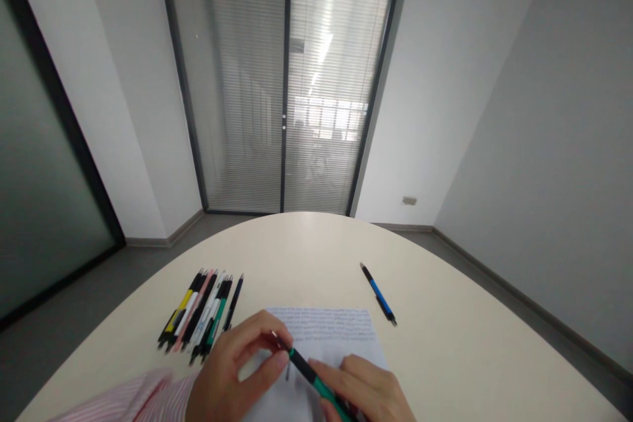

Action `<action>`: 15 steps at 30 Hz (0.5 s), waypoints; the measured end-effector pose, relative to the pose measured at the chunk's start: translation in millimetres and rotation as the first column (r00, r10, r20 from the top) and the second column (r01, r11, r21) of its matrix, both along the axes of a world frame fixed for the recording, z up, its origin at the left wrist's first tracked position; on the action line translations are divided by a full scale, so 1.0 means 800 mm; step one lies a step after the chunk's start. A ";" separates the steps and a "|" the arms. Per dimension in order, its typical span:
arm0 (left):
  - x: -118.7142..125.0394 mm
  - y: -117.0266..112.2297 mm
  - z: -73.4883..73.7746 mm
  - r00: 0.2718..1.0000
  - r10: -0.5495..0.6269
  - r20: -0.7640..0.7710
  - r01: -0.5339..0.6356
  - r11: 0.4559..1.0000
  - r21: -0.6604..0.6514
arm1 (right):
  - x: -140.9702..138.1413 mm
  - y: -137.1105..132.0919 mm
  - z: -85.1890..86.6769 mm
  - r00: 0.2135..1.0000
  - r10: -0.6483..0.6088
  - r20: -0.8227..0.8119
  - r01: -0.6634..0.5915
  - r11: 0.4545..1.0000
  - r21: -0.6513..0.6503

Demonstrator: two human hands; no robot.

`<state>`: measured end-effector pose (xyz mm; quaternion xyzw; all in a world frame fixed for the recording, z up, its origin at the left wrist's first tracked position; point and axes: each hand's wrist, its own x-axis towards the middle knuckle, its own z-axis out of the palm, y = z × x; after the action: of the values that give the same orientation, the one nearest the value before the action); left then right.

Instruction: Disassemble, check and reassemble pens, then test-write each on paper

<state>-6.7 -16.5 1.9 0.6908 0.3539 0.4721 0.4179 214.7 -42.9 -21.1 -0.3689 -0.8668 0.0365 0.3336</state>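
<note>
Pen row just beside left hand

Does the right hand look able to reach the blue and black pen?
Probably yes: only the flat white printed sheet lies between the right hand and the blue and black pen, but it grips a green and black pen.

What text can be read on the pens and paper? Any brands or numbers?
Rows of handwriting on the white paper sheet: too small and blurred to read.
Green-and-black plastic pen: no legible marking.
Row of black, yellow, pink, white and green plastic pens: no legible marking.
Blue-and-black plastic pen: no legible marking.
</note>
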 end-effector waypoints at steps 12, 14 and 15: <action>-0.001 0.005 0.001 0.999 -0.036 -0.004 0.036 0.999 -0.031 | 0.002 0.001 0.001 0.998 0.033 0.045 -0.036 0.997 0.065; -0.002 0.005 -0.003 0.999 -0.040 -0.001 0.040 0.999 -0.004 | 0.002 0.000 0.001 0.999 0.024 0.032 -0.026 0.998 0.065; -0.002 0.005 -0.005 1.000 -0.028 -0.013 0.029 0.999 0.020 | 0.002 0.000 0.002 1.000 0.011 0.015 -0.012 0.998 0.059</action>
<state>-8.1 -12.7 -1.9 0.7031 0.3419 0.4652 0.4151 216.2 -42.8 -19.8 -0.3540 -0.8720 0.0101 0.3379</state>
